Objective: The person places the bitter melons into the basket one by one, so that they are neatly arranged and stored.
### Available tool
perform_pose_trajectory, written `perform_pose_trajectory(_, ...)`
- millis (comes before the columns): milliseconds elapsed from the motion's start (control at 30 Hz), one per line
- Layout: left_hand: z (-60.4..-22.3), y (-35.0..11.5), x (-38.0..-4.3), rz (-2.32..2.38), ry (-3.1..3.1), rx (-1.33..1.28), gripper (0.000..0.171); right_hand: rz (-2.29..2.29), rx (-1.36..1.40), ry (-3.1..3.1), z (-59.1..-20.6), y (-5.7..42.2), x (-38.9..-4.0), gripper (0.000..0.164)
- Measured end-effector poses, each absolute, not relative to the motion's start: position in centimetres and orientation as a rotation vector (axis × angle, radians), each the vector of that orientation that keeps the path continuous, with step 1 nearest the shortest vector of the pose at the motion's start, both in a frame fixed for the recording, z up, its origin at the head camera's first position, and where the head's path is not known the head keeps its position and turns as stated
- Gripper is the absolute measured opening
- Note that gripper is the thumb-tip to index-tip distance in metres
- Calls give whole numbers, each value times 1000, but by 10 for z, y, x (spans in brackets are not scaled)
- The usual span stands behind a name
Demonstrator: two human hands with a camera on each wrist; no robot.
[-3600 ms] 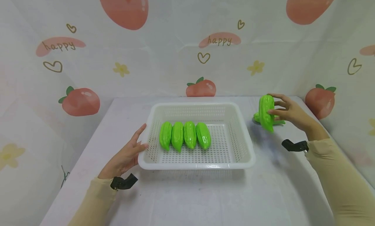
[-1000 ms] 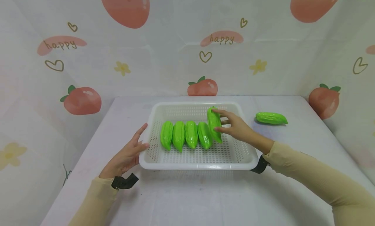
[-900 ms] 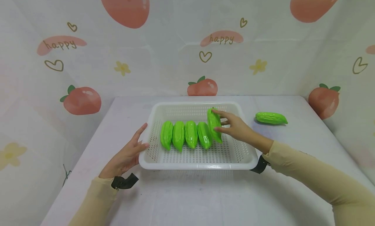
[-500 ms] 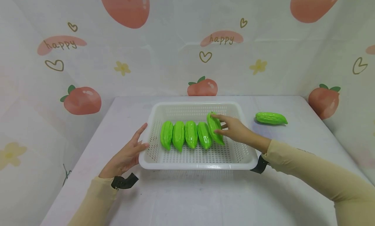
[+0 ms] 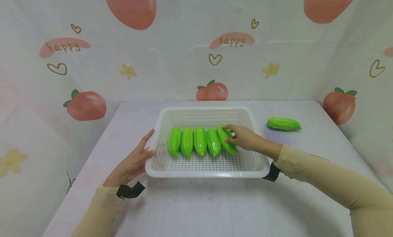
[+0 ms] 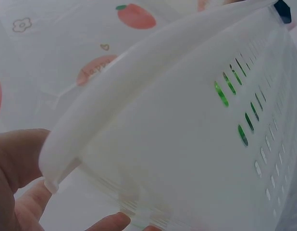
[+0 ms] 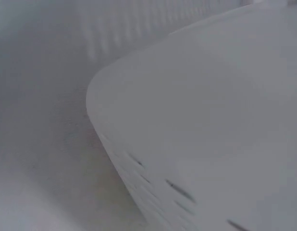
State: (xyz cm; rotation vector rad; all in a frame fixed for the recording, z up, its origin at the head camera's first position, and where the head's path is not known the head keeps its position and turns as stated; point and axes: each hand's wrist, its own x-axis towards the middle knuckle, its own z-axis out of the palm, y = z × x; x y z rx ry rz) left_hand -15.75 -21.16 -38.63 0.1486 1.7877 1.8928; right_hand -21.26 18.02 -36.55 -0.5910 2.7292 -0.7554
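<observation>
A white plastic basket (image 5: 206, 174) stands on the table with a row of bright green, ridged bitter melons (image 5: 200, 141) inside. My right hand (image 5: 245, 137) reaches over its right rim and holds the rightmost bitter melon (image 5: 226, 138) between thumb and fingers. That one lies slanted on the basket floor, close beside its neighbour. At the left rim, my left hand (image 5: 132, 164) grips the basket edge. In the left wrist view the thumb is over the lip and fingertips (image 6: 116, 220) show below it. The right wrist view shows only a blurred basket wall (image 7: 187, 115); the hand is hidden there.
Another bitter melon (image 5: 284, 123) lies sideways on the white table (image 5: 215, 209), right of the basket near the back. A printed cloth (image 5: 172, 42) hangs behind and at both sides. The right forearm (image 5: 325, 179) crosses over the right part of the table.
The right hand took a bitter melon from the right side of the table into the basket, then lowered it beside the row, tilting it. The left hand has stayed at the rim.
</observation>
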Motion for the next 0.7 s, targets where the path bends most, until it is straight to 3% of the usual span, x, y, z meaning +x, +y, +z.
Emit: perform_pose_trajectory(700, -386, -213, -157, 1899, 1769, 163, 78, -514, -524, 2711, -366, 176, -212, 60)
